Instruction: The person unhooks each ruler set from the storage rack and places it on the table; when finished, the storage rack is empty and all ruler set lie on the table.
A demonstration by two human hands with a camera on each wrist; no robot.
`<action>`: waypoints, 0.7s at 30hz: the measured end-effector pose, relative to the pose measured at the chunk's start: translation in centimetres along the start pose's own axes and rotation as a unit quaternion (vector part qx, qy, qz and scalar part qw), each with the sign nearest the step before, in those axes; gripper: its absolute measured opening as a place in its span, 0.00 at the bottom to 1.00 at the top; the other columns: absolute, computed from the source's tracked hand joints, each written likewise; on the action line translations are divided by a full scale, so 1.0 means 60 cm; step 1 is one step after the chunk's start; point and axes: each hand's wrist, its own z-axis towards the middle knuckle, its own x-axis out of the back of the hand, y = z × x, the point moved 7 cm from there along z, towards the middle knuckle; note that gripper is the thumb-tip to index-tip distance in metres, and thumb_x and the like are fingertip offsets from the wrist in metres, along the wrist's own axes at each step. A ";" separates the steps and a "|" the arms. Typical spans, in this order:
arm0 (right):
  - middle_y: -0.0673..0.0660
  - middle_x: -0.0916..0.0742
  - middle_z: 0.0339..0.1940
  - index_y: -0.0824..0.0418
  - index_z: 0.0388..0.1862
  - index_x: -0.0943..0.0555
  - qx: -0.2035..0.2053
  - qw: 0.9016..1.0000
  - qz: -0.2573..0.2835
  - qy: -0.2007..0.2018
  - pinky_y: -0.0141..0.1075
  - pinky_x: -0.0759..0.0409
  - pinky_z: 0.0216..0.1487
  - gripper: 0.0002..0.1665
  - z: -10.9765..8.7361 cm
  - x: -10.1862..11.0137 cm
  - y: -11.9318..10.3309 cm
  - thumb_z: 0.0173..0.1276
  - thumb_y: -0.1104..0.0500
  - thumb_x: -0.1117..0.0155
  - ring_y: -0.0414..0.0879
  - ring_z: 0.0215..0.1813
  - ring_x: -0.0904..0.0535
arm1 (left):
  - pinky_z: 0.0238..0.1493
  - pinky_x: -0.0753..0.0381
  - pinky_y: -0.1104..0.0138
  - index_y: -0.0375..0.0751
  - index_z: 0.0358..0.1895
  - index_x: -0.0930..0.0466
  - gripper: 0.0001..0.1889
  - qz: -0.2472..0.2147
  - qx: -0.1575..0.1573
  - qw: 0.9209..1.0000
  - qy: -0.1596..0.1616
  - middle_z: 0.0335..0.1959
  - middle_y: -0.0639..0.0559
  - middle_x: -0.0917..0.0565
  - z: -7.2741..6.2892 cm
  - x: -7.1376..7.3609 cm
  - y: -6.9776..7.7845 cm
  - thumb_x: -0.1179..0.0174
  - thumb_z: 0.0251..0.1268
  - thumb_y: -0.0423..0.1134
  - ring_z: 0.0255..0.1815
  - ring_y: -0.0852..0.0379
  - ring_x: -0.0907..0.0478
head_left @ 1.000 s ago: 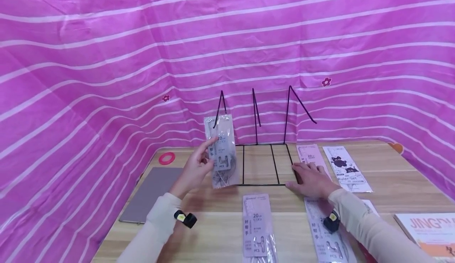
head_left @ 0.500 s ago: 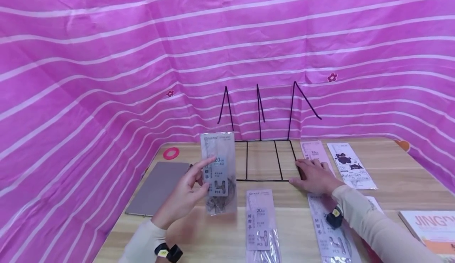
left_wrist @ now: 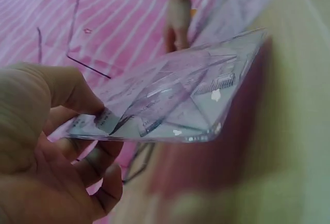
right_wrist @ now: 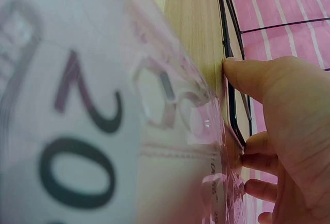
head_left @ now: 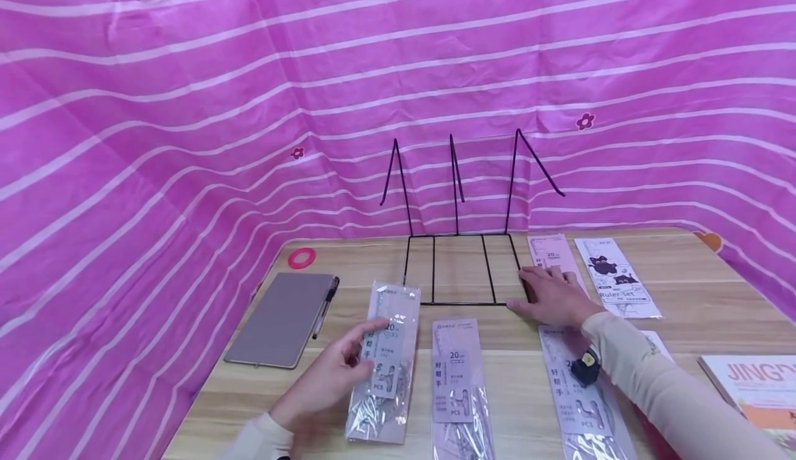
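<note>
My left hand (head_left: 329,375) pinches the left edge of a clear ruler-set packet (head_left: 387,356), thumb on one face and fingers on the other. In the left wrist view the packet (left_wrist: 170,100) tilts above the tabletop, with transparent rulers inside. My right hand (head_left: 555,298) holds the front right corner of a black wire rack (head_left: 463,303). In the right wrist view its thumb and bent fingers touch the rack's wire (right_wrist: 232,105). Three bent prongs stand up at the rack's back, with nothing hanging on them. A second ruler packet (head_left: 457,377) lies just right of the held one.
Another ruler packet (head_left: 575,377) lies beneath my right forearm. Beyond that hand are a pink packet (head_left: 550,249) and a white cat-printed packet (head_left: 612,273). At left lie a grey notebook (head_left: 282,318), a pen (head_left: 325,308) and a pink ring (head_left: 301,258). A book (head_left: 752,387) sits far right.
The left hand has drawn the ruler packet off the rack's left prong, down and toward me, left of the second packet. My right hand stays at the rack's corner.
</note>
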 end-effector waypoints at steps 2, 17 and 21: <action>0.69 0.33 0.83 0.65 0.82 0.35 0.000 1.000 0.002 -0.002 0.72 0.45 0.76 0.58 -0.001 -0.003 -0.002 0.71 0.25 0.40 0.74 0.81 0.42 | 0.36 0.14 0.68 0.54 0.81 0.35 0.37 -0.006 0.020 1.000 -0.012 0.52 0.37 0.19 0.000 -0.010 -0.016 0.40 0.70 0.28 0.39 0.56 0.20; 0.70 0.32 0.82 0.65 0.82 0.35 -0.005 1.000 0.005 -0.003 0.72 0.45 0.76 0.58 -0.014 -0.007 0.005 0.71 0.24 0.41 0.74 0.80 0.41 | 0.71 0.30 0.40 0.60 0.72 0.23 0.32 0.359 0.036 0.933 0.004 0.69 0.50 0.21 0.017 -0.015 -0.024 0.30 0.62 0.47 0.69 0.45 0.26; 0.71 0.34 0.83 0.66 0.82 0.37 0.000 0.999 0.034 -0.006 0.73 0.49 0.77 0.58 -0.015 -0.007 0.005 0.72 0.26 0.41 0.74 0.81 0.43 | 0.63 0.24 0.43 0.59 0.70 0.21 0.29 0.344 0.040 0.937 0.035 0.59 0.54 0.20 0.032 0.001 -0.022 0.31 0.64 0.48 0.59 0.52 0.24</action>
